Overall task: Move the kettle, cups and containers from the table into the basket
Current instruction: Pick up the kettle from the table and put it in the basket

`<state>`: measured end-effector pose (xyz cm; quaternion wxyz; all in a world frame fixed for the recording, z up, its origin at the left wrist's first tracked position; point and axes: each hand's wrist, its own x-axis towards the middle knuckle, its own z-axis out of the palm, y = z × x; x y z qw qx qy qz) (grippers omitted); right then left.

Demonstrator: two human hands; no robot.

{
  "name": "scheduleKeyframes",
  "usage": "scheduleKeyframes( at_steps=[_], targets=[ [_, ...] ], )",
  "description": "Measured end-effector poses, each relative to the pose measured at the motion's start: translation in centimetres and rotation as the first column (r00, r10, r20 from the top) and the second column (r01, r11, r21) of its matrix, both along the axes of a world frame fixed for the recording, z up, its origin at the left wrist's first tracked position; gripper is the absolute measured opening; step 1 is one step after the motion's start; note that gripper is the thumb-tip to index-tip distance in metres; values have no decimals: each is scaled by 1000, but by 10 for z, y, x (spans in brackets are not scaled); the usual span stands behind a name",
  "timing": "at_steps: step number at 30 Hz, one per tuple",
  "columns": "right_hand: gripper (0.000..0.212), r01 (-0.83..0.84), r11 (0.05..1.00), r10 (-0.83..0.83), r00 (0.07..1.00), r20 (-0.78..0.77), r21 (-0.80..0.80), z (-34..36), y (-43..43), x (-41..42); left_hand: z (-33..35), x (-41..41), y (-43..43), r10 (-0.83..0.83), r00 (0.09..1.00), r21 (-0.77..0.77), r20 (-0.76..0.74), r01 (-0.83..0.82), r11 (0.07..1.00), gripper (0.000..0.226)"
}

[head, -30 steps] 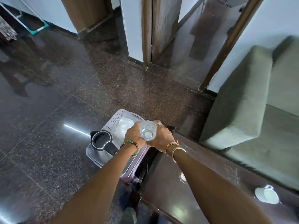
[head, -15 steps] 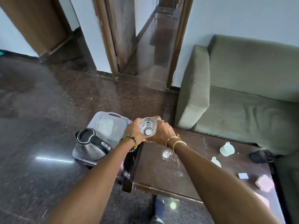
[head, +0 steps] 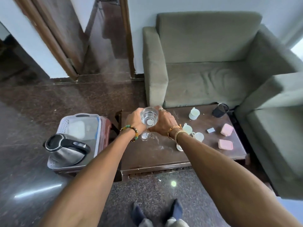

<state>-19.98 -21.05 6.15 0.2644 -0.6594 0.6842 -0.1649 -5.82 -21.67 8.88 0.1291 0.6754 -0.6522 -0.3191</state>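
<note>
Both hands and the clear glass (head: 149, 117) have been carried from above the basket (head: 65, 123) to above the worktop (head: 164, 154). From the head view, the glass is clasped between the left hand (head: 135, 119) and right hand (head: 164, 122), fingers curled around it. The kettle (head: 66, 149) is seen in the basket (left of the worktop); white cups (head: 194, 113) and pink containers (head: 226, 129) are left on the worktop.

Both hands (head: 136, 119) (head: 164, 124) clasp clear glass (head: 149, 117) above table (head: 147, 154); kettle (head: 65, 149) sits in basket (head: 65, 123).
</note>
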Motion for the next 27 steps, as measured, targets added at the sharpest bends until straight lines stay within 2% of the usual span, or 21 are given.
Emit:
scheduleKeyframes(
  at_steps=[5, 10, 14, 18, 24, 27],
  targets=[
    [86, 46, 998, -46, 999, 0, 37, -25, 31, -56, -22, -60, 23, -30, 996, 0, -82, 31, 1000, 47],
    [93, 44, 993, -44, 999, 0, 110, -48, 59, -110, -44, -116, 49, -58, 998, 69, 7, 57, 996, 37],
    [94, 33, 991, -32, 999, -12, 128, -50, 67, -150, -43, -158, 61, -68, 998, 56, -14, 69, 996, 21],
    [92, 60, 993, -59, 998, -12, 104, -39, 64, -180, -29, -188, 54, -93, 992, 57, -88, 99, 993, 31],
    [104, 52, 995, -51, 999, -3, 87, -30, 48, -205, -30, -214, 36, -121, 989, 24, -86, 123, 992, 29],
    [100, 50, 991, -49, 999, -4, 123, -41, 44, -204, -42, -215, 27, -124, 990, 43, -73, 128, 991, 27]
  ],
)
